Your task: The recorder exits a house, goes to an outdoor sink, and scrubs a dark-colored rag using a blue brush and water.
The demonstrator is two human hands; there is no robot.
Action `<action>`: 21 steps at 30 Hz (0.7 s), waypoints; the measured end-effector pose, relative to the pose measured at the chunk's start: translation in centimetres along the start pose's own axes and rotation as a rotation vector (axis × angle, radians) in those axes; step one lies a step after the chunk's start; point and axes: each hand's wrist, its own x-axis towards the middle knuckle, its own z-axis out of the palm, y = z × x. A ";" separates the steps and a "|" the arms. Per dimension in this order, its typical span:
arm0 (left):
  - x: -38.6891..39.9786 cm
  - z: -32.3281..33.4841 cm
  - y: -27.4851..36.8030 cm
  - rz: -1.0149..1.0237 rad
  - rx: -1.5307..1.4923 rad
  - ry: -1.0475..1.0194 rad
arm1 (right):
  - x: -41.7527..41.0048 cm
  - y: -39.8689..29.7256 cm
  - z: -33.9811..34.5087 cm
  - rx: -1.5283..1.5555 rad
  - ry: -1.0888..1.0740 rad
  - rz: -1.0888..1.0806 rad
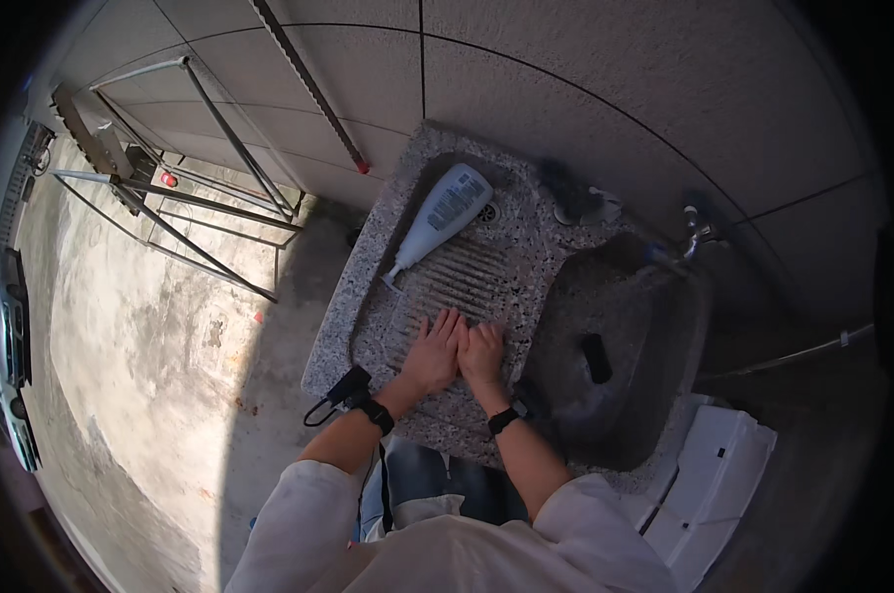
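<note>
Both hands rest side by side and touching on the ribbed washboard (461, 274) of a speckled stone laundry sink (376, 222). My left hand (433, 354) lies palm down, its fingers stretched forward over the lower ridges. Beside it my right hand (482, 354) has its fingers bent under; what may lie beneath them is hidden. A white pump bottle (445, 211) with printed writing lies on its side beyond the hands, its pump toward me. By the bottle's base is a round drain (488, 213). Both wrists wear black bands.
To the right, the deep basin (639, 356) holds a small black object (596, 359). A metal tap (695, 233) is on the wall behind. Dark and grey items (576, 196) sit on the back ledge. White boxes (721, 474) stand right; a metal frame (195, 200) stands left.
</note>
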 end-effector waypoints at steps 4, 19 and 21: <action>-4.1 -1.5 1.1 0.055 -0.025 -0.038 | -3.8 -3.2 -1.8 0.046 -0.008 0.088; 2.1 -1.5 0.3 -0.116 0.090 0.051 | 3.5 0.5 2.6 -0.192 0.032 0.193; 7.3 -0.7 -0.9 -0.184 0.062 0.141 | 8.6 2.3 3.8 -0.240 0.199 0.172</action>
